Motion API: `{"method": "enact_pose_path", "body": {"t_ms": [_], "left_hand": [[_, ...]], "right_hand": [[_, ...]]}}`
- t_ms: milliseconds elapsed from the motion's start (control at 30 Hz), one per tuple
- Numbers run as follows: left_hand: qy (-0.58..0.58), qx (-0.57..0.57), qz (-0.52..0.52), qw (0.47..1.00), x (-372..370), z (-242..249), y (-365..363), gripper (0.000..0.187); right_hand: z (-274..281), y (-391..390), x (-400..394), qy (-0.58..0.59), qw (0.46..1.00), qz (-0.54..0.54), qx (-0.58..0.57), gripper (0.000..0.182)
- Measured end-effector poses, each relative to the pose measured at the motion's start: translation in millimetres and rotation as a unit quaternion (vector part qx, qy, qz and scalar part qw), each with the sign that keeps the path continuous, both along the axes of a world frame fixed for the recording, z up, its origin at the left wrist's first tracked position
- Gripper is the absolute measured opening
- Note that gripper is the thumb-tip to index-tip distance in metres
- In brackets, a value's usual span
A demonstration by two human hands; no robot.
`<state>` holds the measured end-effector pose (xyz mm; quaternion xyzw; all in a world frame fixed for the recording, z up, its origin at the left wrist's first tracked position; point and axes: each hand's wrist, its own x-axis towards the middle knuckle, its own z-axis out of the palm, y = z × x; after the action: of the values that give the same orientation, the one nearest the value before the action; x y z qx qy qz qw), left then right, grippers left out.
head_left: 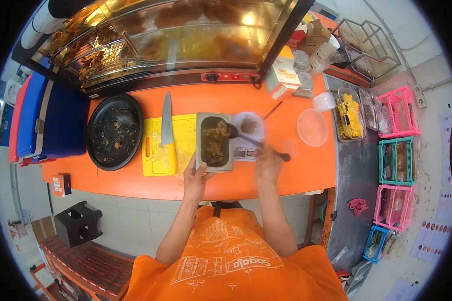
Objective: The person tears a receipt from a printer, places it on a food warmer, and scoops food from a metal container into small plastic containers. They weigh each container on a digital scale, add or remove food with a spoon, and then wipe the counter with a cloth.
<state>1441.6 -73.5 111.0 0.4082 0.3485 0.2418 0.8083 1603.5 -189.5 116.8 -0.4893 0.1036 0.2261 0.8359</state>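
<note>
My left hand (194, 181) is closed on the lower edge of a rectangular metal food pan (230, 163), which holds brown, saucy food (214, 150). My right hand (268, 164), a little blurred, grips the handle of a black spoon (258, 144). The spoon's bowl is over the right side of the pan, with a lump of the brown food at it. Just right of the pan, a white bowl (242, 120) with some brown food in it rests on a kitchen scale (245, 154). The spoon crosses in front of the scale, hiding part of it.
On the orange counter (206, 188) are a yellow cutting board (150, 131) with a knife (167, 120), a black round pan (98, 135) and a clear round lid (312, 128). A lit glass display case (186, 50) stands behind. A blue cooler box (60, 118) is left; colored baskets (397, 138) are right.
</note>
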Motion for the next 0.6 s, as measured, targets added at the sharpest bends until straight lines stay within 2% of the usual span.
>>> {"method": "enact_pose_path", "body": {"t_ms": [67, 100, 133, 200, 233, 267, 333, 400, 433, 467, 533, 600], "left_hand": [[0.01, 0.029, -0.003, 1.0, -2, -6, -1, 0.048], [0.005, 0.044, 0.005, 0.999, -6, -15, -1, 0.049], [0.0, 0.059, 0.014, 0.998, -10, -23, -1, 0.049], [0.01, 0.037, 0.016, 0.999, -16, -20, 0, 0.049], [0.012, 0.026, 0.021, 0.999, -19, -21, 1, 0.049], [0.014, 0.015, 0.025, 0.999, -21, -20, 2, 0.049], [0.037, 0.04, 0.019, 0.998, -23, -17, 5, 0.049], [0.086, -0.045, 0.055, 0.994, -21, 7, 6, 0.048], [0.068, -0.053, 0.073, 0.994, -24, 4, 5, 0.048], [0.07, -0.054, 0.071, 0.993, -28, -2, 4, 0.048], [0.038, -0.071, 0.089, 0.993, -31, -16, 6, 0.049], [0.027, -0.055, 0.092, 0.994, -28, -12, 7, 0.049]], "right_hand": [[-8, -13, 25, -0.085, 0.995, -0.03, -0.04, 0.014], [-2, -13, 34, -0.162, 0.977, -0.062, -0.124, 0.014], [-5, -15, 43, -0.164, 0.976, -0.066, -0.127, 0.014], [-31, -21, 58, -0.367, 0.88, 0.022, -0.3, 0.02], [-69, -21, 63, -0.383, 0.888, 0.039, -0.249, 0.013], [-64, -19, 62, -0.383, 0.888, 0.037, -0.251, 0.013], [-52, -17, 62, -0.522, 0.795, 0.099, -0.293, 0.012], [-23, -14, 60, -0.517, 0.795, 0.096, -0.303, 0.012], [-16, -15, 56, -0.508, 0.797, 0.091, -0.313, 0.012], [-27, -18, 56, -0.506, 0.798, 0.091, -0.315, 0.012], [-53, -21, 64, -0.546, 0.755, 0.135, -0.336, 0.009], [-49, -21, 69, -0.549, 0.756, 0.118, -0.335, 0.009]]}}
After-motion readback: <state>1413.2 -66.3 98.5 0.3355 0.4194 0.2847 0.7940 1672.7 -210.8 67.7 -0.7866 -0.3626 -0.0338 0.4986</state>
